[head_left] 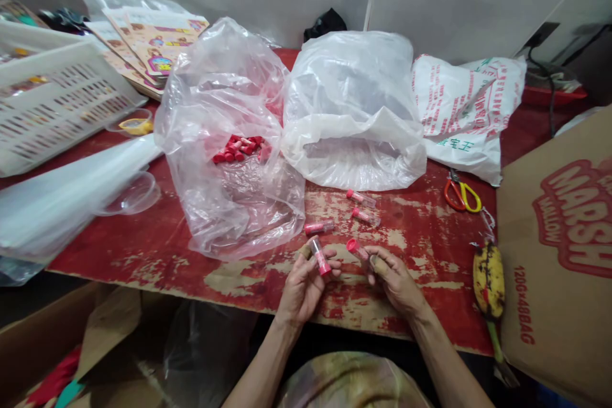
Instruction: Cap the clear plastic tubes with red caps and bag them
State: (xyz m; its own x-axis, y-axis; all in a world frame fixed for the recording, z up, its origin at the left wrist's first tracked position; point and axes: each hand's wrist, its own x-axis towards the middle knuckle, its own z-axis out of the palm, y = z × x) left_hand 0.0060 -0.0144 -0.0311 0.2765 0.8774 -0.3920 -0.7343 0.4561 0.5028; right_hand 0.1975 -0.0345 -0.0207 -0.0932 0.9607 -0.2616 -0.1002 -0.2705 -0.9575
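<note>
A clear, red-capped plastic tube (320, 258) is pinched in the left hand's (300, 293) fingers, a second tube (355, 247) in the right hand's (398, 282); three loose tubes (366, 217) lie toward twelve o'clock on the worn red tabletop (157, 268). Work appears unfinished: more red caps (239, 149) show in the clear plastic bag (203, 204) around ten o'clock.

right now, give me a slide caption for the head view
Left hand holding one clear red-capped plastic tube, right hand another, above a worn red tabletop.

You get dim, soft light, pale glints on the clear bag (224, 105), shadow beneath the table (179, 268), stretched edges.
</note>
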